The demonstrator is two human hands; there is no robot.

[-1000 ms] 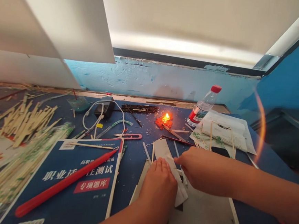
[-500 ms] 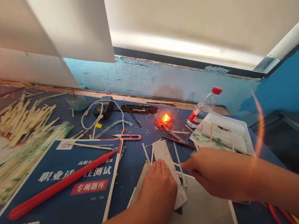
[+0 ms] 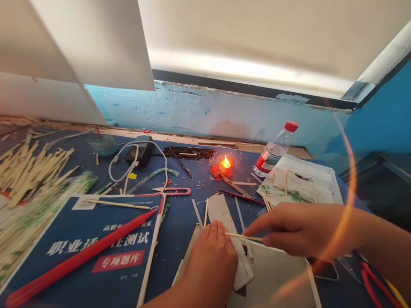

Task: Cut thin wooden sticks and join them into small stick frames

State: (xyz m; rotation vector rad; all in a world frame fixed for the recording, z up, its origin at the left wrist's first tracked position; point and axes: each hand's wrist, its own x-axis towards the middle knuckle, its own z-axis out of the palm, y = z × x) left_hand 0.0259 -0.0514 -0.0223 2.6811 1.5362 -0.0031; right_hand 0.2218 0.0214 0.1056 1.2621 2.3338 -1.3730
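My left hand (image 3: 213, 263) lies with its fingers together on a whitish flat strip (image 3: 241, 266), which rests on a pale sheet or book (image 3: 273, 292). What is under its fingertips is hidden. From those fingertips a thin wooden stick (image 3: 236, 235) runs right to my right hand (image 3: 288, 229), whose index finger and thumb are on it. Thin clear strips (image 3: 198, 212) and another stick lie beside the whitish strip. Beyond my hands a small flame (image 3: 225, 163) burns on a red base.
At the left are a blue book (image 3: 111, 260) with a red tapered tool (image 3: 83, 258), and many sticks (image 3: 29, 168). Pink-handled snips (image 3: 179, 191), a black adapter (image 3: 139, 151) and a water bottle (image 3: 273, 152) stand or lie farther back. Red-handled pliers (image 3: 373, 286) are at the right.
My right hand has shifted lower and its thumb now shows along the stick, more of which is visible. My left hand stays on the whitish strip. The view has shifted slightly.
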